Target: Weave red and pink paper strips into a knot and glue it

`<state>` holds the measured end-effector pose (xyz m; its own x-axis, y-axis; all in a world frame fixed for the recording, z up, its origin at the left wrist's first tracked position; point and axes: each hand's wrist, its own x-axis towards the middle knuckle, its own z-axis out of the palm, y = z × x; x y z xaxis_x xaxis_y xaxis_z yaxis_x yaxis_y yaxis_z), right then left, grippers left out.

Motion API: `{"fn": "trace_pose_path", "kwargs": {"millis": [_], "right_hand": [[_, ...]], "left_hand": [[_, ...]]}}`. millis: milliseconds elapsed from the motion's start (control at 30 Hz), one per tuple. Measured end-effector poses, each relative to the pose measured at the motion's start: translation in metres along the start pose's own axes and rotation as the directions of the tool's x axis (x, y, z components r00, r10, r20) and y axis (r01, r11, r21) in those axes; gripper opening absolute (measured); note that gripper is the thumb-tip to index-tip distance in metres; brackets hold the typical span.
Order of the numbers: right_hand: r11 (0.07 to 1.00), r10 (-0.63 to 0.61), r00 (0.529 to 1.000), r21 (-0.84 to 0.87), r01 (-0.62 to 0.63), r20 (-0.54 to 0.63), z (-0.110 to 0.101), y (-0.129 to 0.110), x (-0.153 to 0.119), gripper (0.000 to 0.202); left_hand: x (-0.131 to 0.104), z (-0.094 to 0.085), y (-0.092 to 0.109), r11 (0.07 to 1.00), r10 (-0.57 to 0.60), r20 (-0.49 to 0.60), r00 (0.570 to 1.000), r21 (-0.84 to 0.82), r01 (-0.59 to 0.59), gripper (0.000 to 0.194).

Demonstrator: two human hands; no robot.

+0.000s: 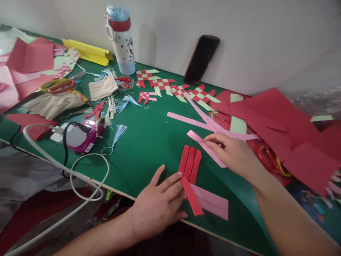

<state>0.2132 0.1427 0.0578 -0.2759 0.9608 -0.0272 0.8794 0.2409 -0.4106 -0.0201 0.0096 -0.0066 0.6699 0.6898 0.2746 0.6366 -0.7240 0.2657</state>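
My left hand (pixel 161 201) lies on the table's near edge, fingers spread, the fingertips resting on a small weave of paper strips. Several red paper strips (pixel 190 161) point away from me there, and one red strip (pixel 194 199) is folded back toward me. Wide pink strips (pixel 211 202) lie beneath it and run off to the right. Between thumb and forefinger, my right hand (pixel 233 151) pinches a pink paper strip (pixel 195 138) just beyond the weave, to its right. Under my left fingers, the join of the strips is partly hidden.
Finished woven red-and-green paper fish (pixel 161 84) line the back beside a bottle (pixel 124 46) and a leaning phone (pixel 201 59). Tassels (pixel 118 135), a magenta power adapter (pixel 84 138) with cables and scissors (pixel 57 86) are leftward; red paper sheets (pixel 266 113) and more scissors (pixel 270 160) are rightward.
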Motion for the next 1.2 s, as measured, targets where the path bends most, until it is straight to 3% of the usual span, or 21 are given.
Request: {"fn": "trace_pose_path", "kwargs": {"millis": [100, 200, 433, 667, 900, 1000, 1200], "right_hand": [[0.977, -0.197, 0.971, -0.103, 0.184, -0.135, 0.009, 0.001, 0.009, 0.025], [0.924, -0.363, 0.926, -0.166, 0.344, -0.105, 0.023, -0.006, 0.012, 0.021], [0.945, -0.285, 0.959, -0.17, 0.28, -0.003, 0.042, -0.019, 0.013, 0.013], [0.917, -0.392, 0.919, -0.099, 0.386, -0.049, 0.031, -0.03, -0.011, 0.016], [0.955, -0.246, 0.969, 0.16, 0.249, -0.037, 0.025, -0.041, -0.065, 0.017], [0.96, -0.145, 0.989, 0.237, 0.147, -0.025, 0.034, -0.04, -0.079, 0.025], [0.889, 0.027, 0.996, 0.458, 0.017, -0.09, 0.062, -0.028, -0.083, 0.015]], "left_hand": [[0.001, -0.001, 0.0, 1.0, 0.012, 0.014, 1.0, 0.008, -0.012, 0.048], [0.001, -0.002, -0.001, 1.0, 0.013, 0.02, 1.0, 0.008, -0.013, 0.048], [0.001, -0.002, -0.001, 1.0, 0.013, 0.012, 1.0, -0.005, -0.013, 0.047], [0.001, -0.001, 0.0, 1.0, 0.0, 0.017, 1.0, -0.015, 0.001, 0.047], [0.0, -0.002, 0.0, 0.999, -0.012, 0.011, 1.0, -0.031, 0.012, 0.049], [0.001, -0.003, 0.0, 0.999, -0.017, 0.022, 1.0, -0.047, 0.018, 0.046], [0.002, -0.004, 0.002, 0.998, -0.032, 0.049, 0.998, -0.045, 0.034, 0.05]]}}
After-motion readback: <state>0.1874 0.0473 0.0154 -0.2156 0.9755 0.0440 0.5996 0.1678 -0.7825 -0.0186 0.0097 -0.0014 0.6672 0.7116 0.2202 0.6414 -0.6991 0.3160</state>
